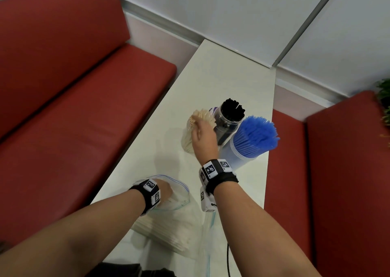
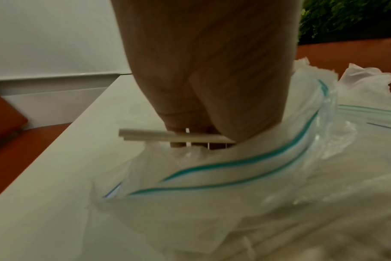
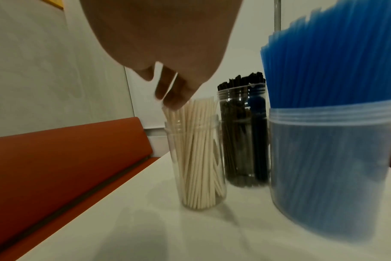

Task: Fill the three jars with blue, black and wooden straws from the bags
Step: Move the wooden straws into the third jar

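While wooden straws (image 2: 167,136) lie flat across the left hand (image 2: 203,74) fingers at the bag (image 2: 246,169) mouth, pinched there; wooden-straw jar (image 3: 196,159) far ahead, upright, under right hand (image 3: 167,53), fingers loose on the tips.

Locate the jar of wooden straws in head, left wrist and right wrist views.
Head: jar of wooden straws mid-frame, partly behind the right hand.
Left wrist: not in view.
Right wrist: jar at centre, under the fingers.
Shared landmark: black straw jar beside it.
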A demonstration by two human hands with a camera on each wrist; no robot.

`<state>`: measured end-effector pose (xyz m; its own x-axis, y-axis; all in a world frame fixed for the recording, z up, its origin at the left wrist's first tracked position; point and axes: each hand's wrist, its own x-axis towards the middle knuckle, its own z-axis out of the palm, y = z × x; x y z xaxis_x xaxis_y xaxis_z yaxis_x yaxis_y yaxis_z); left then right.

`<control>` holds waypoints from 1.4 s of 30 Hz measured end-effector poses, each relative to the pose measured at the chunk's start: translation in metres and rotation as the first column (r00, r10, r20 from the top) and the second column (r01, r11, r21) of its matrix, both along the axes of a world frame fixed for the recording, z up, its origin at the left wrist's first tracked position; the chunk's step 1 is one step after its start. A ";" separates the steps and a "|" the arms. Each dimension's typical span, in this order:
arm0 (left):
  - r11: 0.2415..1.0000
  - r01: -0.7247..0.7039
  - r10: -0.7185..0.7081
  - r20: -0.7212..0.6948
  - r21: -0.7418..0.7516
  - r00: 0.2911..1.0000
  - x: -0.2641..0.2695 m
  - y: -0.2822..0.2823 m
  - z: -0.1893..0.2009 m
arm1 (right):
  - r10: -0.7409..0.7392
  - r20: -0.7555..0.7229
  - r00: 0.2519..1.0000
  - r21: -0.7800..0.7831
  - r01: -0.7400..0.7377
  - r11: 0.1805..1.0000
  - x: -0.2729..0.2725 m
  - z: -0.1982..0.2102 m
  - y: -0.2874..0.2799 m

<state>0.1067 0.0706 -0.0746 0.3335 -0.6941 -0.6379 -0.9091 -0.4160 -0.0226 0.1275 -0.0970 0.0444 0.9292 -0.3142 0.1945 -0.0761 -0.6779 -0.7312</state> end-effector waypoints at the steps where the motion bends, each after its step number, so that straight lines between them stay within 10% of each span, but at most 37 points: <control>1: 1.000 0.005 -0.004 -0.023 0.020 1.000 0.000 -0.001 0.000 | 0.042 -0.070 0.997 0.087 -0.036 0.996 -0.008 -0.004 0.006; 7: 0.998 -0.052 0.054 -0.055 0.030 0.997 0.004 -0.010 0.013 | 0.255 -0.501 0.827 0.340 -0.083 0.937 -0.055 -0.041 0.032; 13: 0.989 -0.146 0.146 -0.075 -0.002 0.987 0.016 -0.018 0.043 | 0.349 -0.763 0.544 0.240 -0.263 0.935 -0.084 -0.068 0.045; 25: 0.994 -0.100 0.097 0.092 0.031 0.991 0.016 -0.016 0.076 | 0.272 -0.794 0.545 0.154 -0.252 0.955 -0.108 -0.084 0.051; 33: 0.915 -0.359 0.290 -0.320 -0.183 0.902 0.024 -0.023 0.104 | 0.320 -0.753 0.575 0.301 -0.132 0.944 -0.105 -0.069 0.053; 37: 0.677 -0.622 0.387 -0.528 -0.394 0.756 0.035 -0.013 0.117 | 0.298 -0.685 0.665 0.376 -0.028 0.926 -0.108 -0.071 0.045; 42: 0.002 -0.917 0.438 -0.824 -0.399 0.360 0.052 -0.006 0.112 | 0.247 -0.513 0.822 0.495 0.048 0.868 -0.102 -0.063 0.034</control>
<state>0.1586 0.0641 0.0378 0.8671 -0.4285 -0.2541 0.0582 -0.4195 0.9059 0.0252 -0.0625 -0.0183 0.8593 -0.1273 -0.4955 -0.5099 -0.2911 -0.8095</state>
